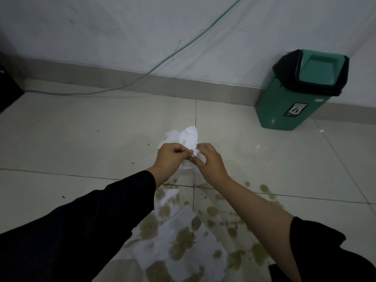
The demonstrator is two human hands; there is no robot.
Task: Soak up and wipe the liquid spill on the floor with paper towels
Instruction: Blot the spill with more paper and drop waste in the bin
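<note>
Above the middle of the tiled floor (81,139), both hands are meeting around a fresh white paper towel (188,138). The left hand (169,157) is closing its fingers into a loose fist and is pinching the near end of the towel, and the right hand (210,162) is pinching the same twisted end with thumb and forefinger while its other fingers are spreading a little. The towel is standing up from the pinch, with its long axis running away from the person toward the far wall (183,27), and its loose crumpled end is pointing far and slightly left. Near the person, used paper towels (183,241) are lying flat on the floor, stained with brownish patches, and their corners are pointing in different directions. The spill (234,224) is showing as many olive-brown spots, reaching to the right of the flat towels and under the right forearm. A green bin (293,98) is standing at the far right against the wall, well apart from the hands. A thin cable (142,74) is hanging down the wall at the far left. The floor to the left and to the right of the hands is lying open.
</note>
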